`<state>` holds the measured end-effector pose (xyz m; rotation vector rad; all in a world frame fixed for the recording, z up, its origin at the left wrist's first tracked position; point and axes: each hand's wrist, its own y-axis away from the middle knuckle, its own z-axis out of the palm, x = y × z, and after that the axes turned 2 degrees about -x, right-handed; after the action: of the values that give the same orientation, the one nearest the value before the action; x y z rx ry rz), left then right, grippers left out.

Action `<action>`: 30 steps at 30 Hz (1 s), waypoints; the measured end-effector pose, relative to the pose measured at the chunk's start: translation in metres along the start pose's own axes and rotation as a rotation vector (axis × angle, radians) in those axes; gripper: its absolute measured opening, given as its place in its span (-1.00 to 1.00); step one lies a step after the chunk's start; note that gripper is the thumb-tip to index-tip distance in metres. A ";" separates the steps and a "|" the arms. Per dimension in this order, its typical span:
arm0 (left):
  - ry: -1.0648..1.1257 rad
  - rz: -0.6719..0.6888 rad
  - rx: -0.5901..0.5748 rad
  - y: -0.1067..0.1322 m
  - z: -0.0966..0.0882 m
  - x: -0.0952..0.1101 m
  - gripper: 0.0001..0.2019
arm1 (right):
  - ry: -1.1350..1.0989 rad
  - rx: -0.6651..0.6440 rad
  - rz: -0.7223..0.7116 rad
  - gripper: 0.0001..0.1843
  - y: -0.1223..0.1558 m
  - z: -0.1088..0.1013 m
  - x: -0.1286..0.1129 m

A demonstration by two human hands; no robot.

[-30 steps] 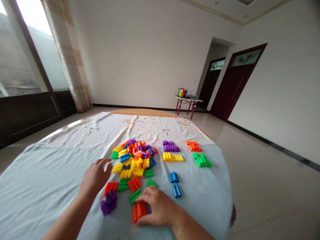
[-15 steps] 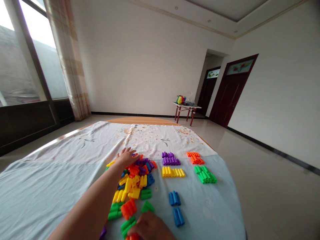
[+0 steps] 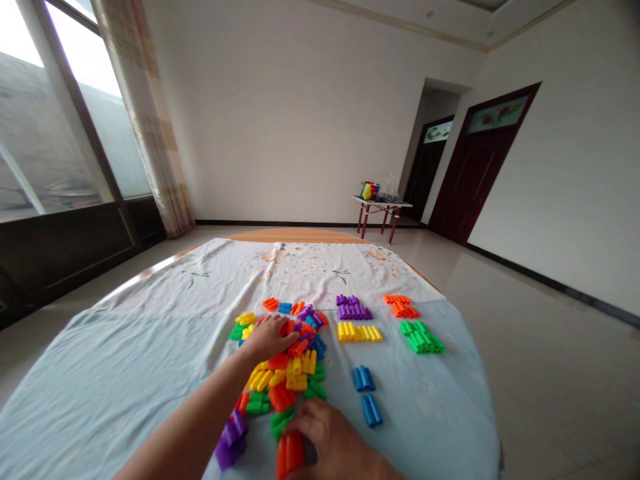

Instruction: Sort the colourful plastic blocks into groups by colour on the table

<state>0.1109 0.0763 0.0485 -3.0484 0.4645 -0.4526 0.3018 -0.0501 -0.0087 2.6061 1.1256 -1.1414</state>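
patterned curtain (image 3: pixel 143 127), red door (image 3: pixel 483 167), small side table (image 3: pixel 384 201)

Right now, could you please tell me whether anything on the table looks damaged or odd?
Nothing stands out as damaged; the mixed block pile under the left hand is jumbled and the blue cloth creased.

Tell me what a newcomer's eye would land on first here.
Likely the jumbled heap of brightly coloured plastic tube blocks on the near part of the pale cloth, with the left hand over it. At the bottom edge, the right hand is at a red-orange plastic tube block. Right of the heap, similar blocks lie grouped by colour.
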 end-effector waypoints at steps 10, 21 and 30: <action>0.078 -0.024 -0.016 0.073 -0.003 0.020 -0.44 | -0.050 0.009 -0.014 -0.39 0.003 -0.009 -0.010; 0.242 -0.116 0.239 0.096 -0.016 -0.011 -0.53 | -0.113 -0.099 -0.067 -0.42 0.014 -0.023 -0.020; 0.230 -0.447 0.342 0.102 0.008 -0.069 -0.45 | -0.063 0.136 -0.062 -0.41 0.008 -0.027 -0.018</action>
<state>0.0207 -0.0009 0.0148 -2.7566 -0.2800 -0.8067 0.3156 -0.0578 0.0213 2.6289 1.1630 -1.3488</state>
